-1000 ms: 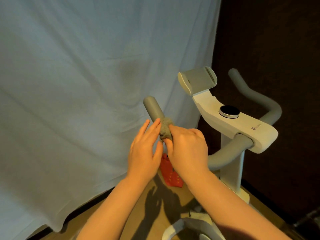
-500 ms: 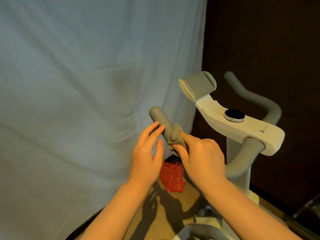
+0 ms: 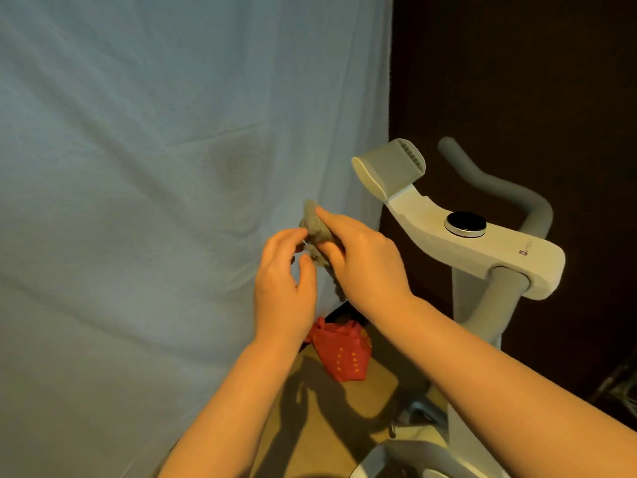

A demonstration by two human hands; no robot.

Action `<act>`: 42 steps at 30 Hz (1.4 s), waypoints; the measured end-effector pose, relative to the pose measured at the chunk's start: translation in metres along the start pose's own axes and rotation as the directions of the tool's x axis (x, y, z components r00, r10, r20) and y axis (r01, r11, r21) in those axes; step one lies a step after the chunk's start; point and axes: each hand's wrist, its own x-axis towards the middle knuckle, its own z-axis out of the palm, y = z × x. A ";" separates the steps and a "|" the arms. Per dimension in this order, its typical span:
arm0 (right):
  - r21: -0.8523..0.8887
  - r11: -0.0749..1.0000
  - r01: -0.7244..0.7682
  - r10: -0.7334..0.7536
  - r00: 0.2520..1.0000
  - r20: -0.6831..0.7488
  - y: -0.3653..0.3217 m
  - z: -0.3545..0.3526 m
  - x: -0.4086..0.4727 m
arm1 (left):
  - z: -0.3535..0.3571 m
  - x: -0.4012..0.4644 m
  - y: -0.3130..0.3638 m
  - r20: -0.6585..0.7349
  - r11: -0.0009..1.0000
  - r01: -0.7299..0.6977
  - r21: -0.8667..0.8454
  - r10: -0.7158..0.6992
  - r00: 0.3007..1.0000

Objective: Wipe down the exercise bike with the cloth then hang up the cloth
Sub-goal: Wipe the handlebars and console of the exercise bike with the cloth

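One grey cloth (image 3: 315, 227) sits at the frame's centre, pinched by the right hand (image 3: 362, 260), while the left hand (image 3: 282, 281) touches it with loosely curled fingers. One exercise bike (image 3: 482, 243) stands at the right. The left handlebar, visible before, is now hidden behind the two hands.

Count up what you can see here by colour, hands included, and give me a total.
Grey: 1, the cloth that the right hand grips.
White and grey: 1, the exercise bike.
Red: 1, the bag on the floor.
Pale blue: 1, the hanging sheet.
Hands: 2, counting the left hand.
Total: 6
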 end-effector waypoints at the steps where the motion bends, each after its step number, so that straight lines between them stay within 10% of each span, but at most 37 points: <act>1: -0.012 1.000 0.027 -0.026 1.000 0.007 0.006 -0.003 -0.010 | -0.002 0.000 -0.001 0.001 1.000 -0.018 0.015 0.018 1.000; 15: 0.149 0.966 -0.210 0.206 0.978 0.038 0.011 0.000 0.009 | 0.007 -0.007 0.002 0.015 0.999 0.025 0.045 -0.025 1.000; 25: 0.074 0.929 -0.363 0.319 0.885 0.341 0.028 -0.023 -0.004 | 0.023 -0.045 0.010 0.122 0.994 -0.033 0.104 0.020 0.992; 33: -0.211 0.953 -0.215 0.267 0.929 0.256 0.027 -0.034 -0.039 | 0.014 -0.042 0.009 0.110 0.999 0.009 0.052 -0.015 0.994; 39: 0.151 0.964 -0.220 0.220 0.975 0.017 0.000 0.004 -0.005 | 0.006 -0.007 0.010 -0.023 0.997 0.074 -0.020 -0.074 0.997; 42: 0.003 0.985 -0.171 0.170 0.984 0.043 0.007 0.004 -0.011 | 0.000 0.002 0.010 -0.031 0.999 0.035 0.021 -0.034 0.999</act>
